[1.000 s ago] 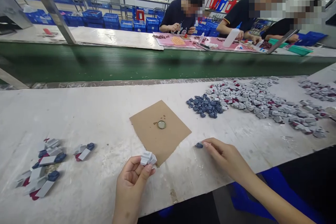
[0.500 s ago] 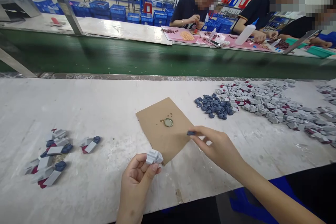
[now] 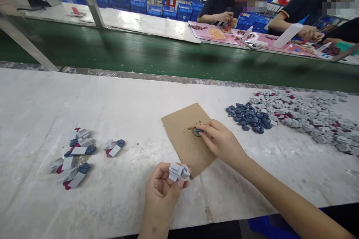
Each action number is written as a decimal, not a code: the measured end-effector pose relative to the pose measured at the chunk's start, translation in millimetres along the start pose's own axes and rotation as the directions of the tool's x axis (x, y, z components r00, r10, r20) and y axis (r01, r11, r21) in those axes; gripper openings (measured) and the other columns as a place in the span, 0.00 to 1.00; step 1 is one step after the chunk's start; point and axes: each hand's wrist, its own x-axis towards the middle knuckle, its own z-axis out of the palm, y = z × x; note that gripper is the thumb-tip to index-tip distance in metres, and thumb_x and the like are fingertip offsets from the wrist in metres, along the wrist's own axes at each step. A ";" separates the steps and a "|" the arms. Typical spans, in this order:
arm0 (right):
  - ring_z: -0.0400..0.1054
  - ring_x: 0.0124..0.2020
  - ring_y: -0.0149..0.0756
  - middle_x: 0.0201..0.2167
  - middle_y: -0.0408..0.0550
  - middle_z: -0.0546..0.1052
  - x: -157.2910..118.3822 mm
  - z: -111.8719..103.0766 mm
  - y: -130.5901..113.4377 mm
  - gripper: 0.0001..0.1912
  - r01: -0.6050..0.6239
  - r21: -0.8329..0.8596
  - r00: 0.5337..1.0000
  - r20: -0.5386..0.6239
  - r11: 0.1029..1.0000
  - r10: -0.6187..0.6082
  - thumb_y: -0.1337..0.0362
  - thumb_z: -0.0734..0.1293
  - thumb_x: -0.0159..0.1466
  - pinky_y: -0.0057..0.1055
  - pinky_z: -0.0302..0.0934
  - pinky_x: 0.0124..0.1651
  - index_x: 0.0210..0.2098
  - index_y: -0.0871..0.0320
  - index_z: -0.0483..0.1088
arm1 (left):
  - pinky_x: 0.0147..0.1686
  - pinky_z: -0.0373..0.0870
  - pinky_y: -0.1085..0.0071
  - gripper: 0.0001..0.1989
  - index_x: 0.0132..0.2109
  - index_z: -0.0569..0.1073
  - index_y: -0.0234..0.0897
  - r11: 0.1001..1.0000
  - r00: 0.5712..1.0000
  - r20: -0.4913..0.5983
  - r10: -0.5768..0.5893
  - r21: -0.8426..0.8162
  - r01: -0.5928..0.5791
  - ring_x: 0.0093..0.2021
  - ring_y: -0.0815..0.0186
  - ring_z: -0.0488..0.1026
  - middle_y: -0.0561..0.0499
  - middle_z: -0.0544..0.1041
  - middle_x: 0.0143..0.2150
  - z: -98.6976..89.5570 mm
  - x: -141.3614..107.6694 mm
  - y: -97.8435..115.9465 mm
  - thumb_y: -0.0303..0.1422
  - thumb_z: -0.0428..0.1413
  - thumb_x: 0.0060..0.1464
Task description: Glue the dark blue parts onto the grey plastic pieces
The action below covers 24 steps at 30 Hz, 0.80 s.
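Between the thumb and fingers of my left hand (image 3: 165, 190) is a light grey blocky piece (image 3: 177, 172), near the lower edge of a brown cardboard sheet (image 3: 186, 149). My right hand (image 3: 221, 142) pinches a small dark blue piece (image 3: 199, 130) at a round bottle-cap-like dish (image 3: 195, 132) on the cardboard; its fingers partly hide the dish. Right of the cardboard lies a pile of dark blue pieces (image 3: 248, 116). Beside it spreads a large heap of grey and dark red pieces (image 3: 303, 114).
Joined grey, red and blue pieces (image 3: 80, 151) lie at the left, with a smaller cluster (image 3: 114, 148) beside them. Beyond the table (image 3: 126, 101) runs a green conveyor belt (image 3: 154, 58). People work across it, near a white squeeze bottle (image 3: 288, 35).
My right hand has moved left with the blue piece, from the cardboard's right edge to the round dish. The grey piece in my left hand is turned slightly. The whole view has shifted.
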 end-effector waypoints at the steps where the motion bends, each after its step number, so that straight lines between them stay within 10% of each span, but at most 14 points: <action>1: 0.68 0.38 0.40 0.35 0.52 0.72 0.2 -3.6 -3.3 0.12 0.008 0.007 1.000 -0.009 1.000 -0.008 0.71 0.58 0.63 0.35 0.67 0.33 0.42 0.57 0.69 | 0.27 0.72 0.81 0.11 0.28 0.75 0.36 1.000 1.000 -0.005 0.006 -0.009 -0.006 0.30 0.70 0.75 0.52 0.79 0.29 -0.3 -0.6 1.1 0.34 0.67 0.37; 12: 0.70 0.34 0.26 0.33 0.46 0.73 -10.9 -63.8 -103.3 0.12 0.080 0.361 0.997 -0.009 0.929 -0.083 0.76 0.63 0.59 0.16 0.66 0.36 0.41 0.59 0.69 | 0.29 0.72 0.84 0.09 0.32 0.76 0.45 0.935 0.932 0.088 0.353 0.007 -0.355 0.34 0.72 0.76 0.57 0.79 0.36 -8.5 -17.2 2.4 0.27 0.65 0.42; 24: 0.70 0.34 0.24 0.34 0.46 0.74 -22.8 -66.6 -110.6 0.11 0.128 0.254 0.992 -0.022 0.959 -0.127 0.75 0.63 0.59 0.13 0.66 0.39 0.40 0.60 0.70 | 0.36 0.74 0.81 0.18 0.38 0.75 0.42 0.765 0.785 0.276 0.554 0.202 -0.611 0.38 0.69 0.76 0.54 0.79 0.39 -21.9 -17.5 3.1 0.17 0.61 0.41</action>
